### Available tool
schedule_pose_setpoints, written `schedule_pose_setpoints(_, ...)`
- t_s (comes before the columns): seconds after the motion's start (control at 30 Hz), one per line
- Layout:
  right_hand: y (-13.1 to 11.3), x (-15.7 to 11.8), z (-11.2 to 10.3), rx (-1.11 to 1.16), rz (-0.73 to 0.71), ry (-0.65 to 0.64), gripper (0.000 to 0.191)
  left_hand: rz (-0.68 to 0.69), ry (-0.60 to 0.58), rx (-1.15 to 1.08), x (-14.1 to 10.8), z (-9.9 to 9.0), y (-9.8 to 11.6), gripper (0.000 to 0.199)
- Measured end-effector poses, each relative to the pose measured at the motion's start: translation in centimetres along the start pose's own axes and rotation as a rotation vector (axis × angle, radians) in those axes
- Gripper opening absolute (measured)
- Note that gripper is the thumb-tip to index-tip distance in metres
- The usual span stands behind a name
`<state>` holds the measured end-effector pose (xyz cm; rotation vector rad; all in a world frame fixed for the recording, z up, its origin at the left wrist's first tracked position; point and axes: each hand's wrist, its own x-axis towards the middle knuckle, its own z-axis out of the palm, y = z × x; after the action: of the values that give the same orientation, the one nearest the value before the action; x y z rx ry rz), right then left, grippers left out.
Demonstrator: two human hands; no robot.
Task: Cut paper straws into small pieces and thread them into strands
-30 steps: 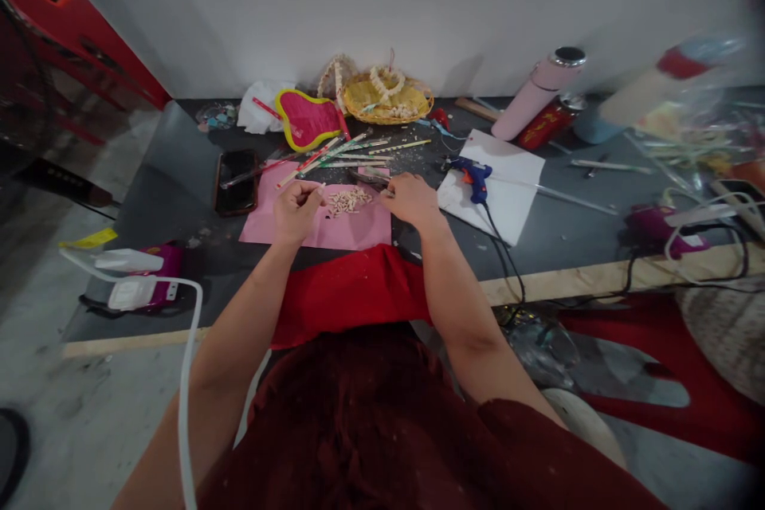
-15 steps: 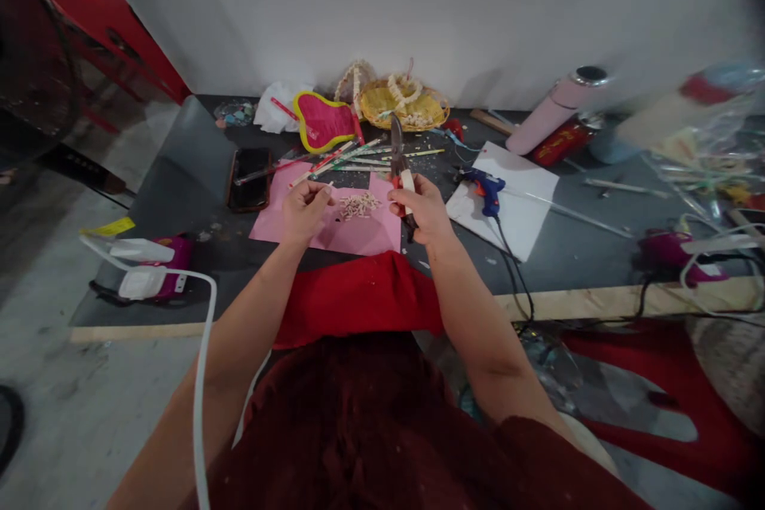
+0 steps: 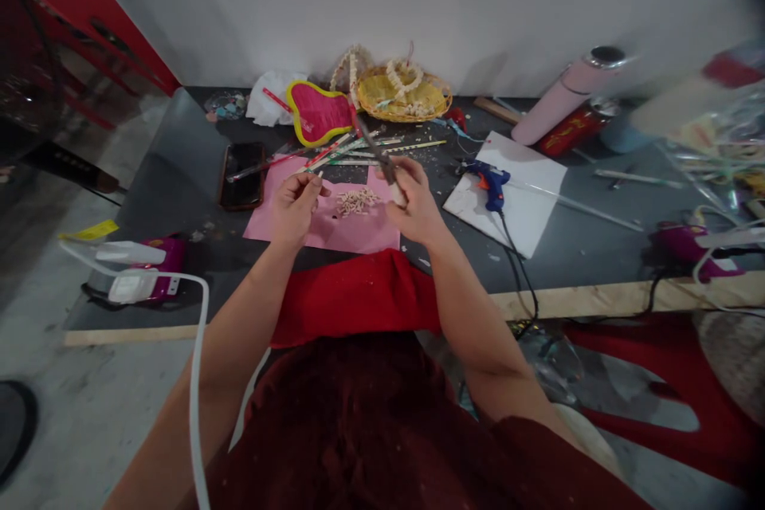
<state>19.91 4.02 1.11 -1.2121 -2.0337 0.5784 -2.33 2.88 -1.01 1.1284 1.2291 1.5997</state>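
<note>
My left hand (image 3: 297,205) pinches a short pale stick (image 3: 320,174) between thumb and fingertips, over the left of a pink paper sheet (image 3: 280,227). My right hand (image 3: 413,199) is wrapped round a pair of pruning shears (image 3: 382,158), whose dark blades slant up and to the left. Whether the blades are apart is too blurred to tell. Between my hands a small pile of short pale stick pieces (image 3: 357,202) lies on the paper. Just beyond it are several longer patterned sticks (image 3: 347,150), partly behind the shears.
At the back stand a yellow basket (image 3: 370,107) and a pink, yellow-edged tray (image 3: 319,115). A phone (image 3: 242,175) lies left. To the right, a blue glue gun (image 3: 493,183) rests on a white board (image 3: 531,215), near a pink flask (image 3: 565,96). A white cable (image 3: 200,351) crosses my left arm.
The shears have swung from nearly upright to leaning left in my right hand. My left hand still pinches the small stick. The whole view has shifted slightly.
</note>
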Motion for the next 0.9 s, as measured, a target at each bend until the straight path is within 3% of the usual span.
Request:
schedule_pose_setpoints(0.07, -0.1, -0.2, 0.2, -0.214, -0.05, -0.064, 0.049, -0.01, 0.004, -0.019, 0.1, 0.0, 0.2, 0.02)
schedule_pose_setpoints(0.17, -0.5, -0.4, 0.7, -0.34, -0.074, -0.169, 0.048, -0.018, 0.026, -0.04, 0.2, -0.1, 0.5, 0.023)
schedule_pose_setpoints(0.7, -0.4, -0.4, 1.3, -0.338, -0.132, -0.306, 0.051, -0.071, 0.032, -0.052, 0.3, -0.2, 1.0, 0.027)
schedule_pose_setpoints(0.9, -0.5, -0.4, 1.1, -0.328, -0.143, -0.313, 0.048, -0.028, -0.056, -0.037, 0.2, -0.3, 0.3, 0.025)
